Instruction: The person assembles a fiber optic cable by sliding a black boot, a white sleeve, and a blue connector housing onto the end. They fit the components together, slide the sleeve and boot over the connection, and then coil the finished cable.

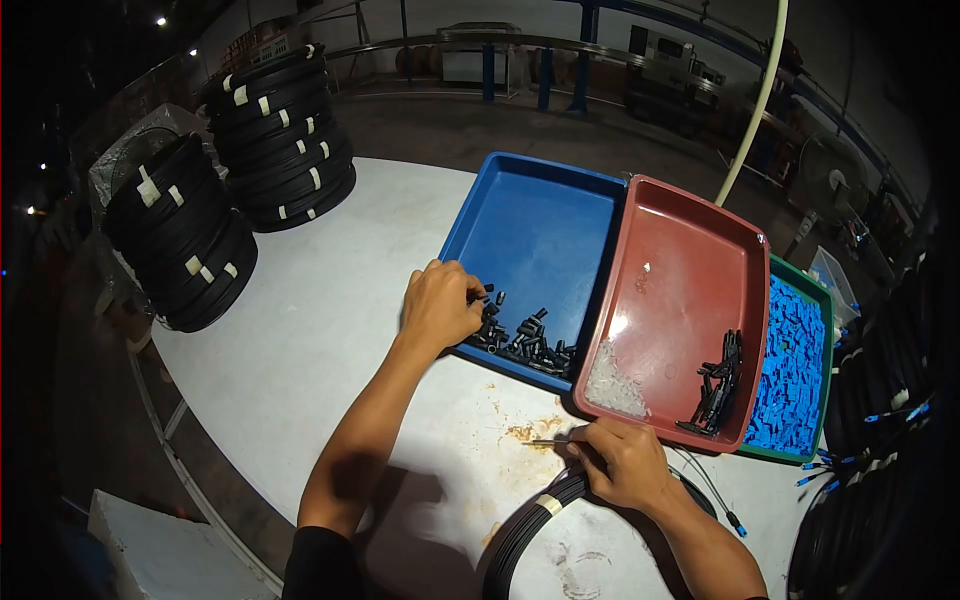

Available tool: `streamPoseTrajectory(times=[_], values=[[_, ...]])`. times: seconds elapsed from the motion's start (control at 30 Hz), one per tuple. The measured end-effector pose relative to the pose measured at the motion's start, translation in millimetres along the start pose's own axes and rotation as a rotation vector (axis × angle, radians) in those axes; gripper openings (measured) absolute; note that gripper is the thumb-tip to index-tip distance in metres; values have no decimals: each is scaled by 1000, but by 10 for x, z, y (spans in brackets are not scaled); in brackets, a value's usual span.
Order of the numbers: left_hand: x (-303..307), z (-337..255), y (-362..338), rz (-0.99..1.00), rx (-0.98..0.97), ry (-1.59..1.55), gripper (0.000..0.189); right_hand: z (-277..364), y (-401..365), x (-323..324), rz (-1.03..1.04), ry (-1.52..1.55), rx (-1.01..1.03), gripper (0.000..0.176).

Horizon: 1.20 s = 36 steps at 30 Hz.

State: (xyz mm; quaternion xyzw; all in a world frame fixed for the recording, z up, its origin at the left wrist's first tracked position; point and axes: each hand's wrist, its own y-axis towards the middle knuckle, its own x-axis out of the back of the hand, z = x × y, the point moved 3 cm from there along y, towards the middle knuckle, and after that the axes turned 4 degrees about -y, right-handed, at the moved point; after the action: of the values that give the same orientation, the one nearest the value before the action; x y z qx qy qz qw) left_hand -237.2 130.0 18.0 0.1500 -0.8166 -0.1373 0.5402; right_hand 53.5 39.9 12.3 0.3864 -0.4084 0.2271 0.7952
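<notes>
Fingertips of the left hand (440, 305) curl over the near left corner of the blue tray (545, 220); whether they grip anything I cannot tell. Directly right of them, the black fittings (530, 342) lie heaped along that tray's near edge, their long axes crossing at all angles. The left hand is much the nearer to them. Farther right, outside the trays, the right hand (625, 462) sits just below the near left corner of the red tray (680, 240), fingers pinched on a thin piece (545, 441). This points left along the table (330, 270), roughly crosswise, above the banded black cable coil (530, 525) near the table's near edge.
</notes>
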Motion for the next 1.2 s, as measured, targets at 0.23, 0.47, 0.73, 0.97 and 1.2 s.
streamPoseTrajectory(times=[0.23, 0.47, 0.73, 0.97, 1.2], values=[[80, 9, -42, -157, -65, -157, 15, -4, -13, -3, 1, 3, 3, 10], [274, -105, -157, -281, 60, -571, 15, -61, -58, 13, -37, 48, -27, 12], [-65, -952, -674, -45, -44, -1298, 17, -155, -294, 436, 50, 67, -343, 7], [-462, -1620, -929, 64, -110, -1395, 19, -331, -816, 794, -332, 178, -525, 9], [-514, -1787, -1087, 118, -87, -1333, 18, -533, -1034, 695, -449, 404, -568, 12]])
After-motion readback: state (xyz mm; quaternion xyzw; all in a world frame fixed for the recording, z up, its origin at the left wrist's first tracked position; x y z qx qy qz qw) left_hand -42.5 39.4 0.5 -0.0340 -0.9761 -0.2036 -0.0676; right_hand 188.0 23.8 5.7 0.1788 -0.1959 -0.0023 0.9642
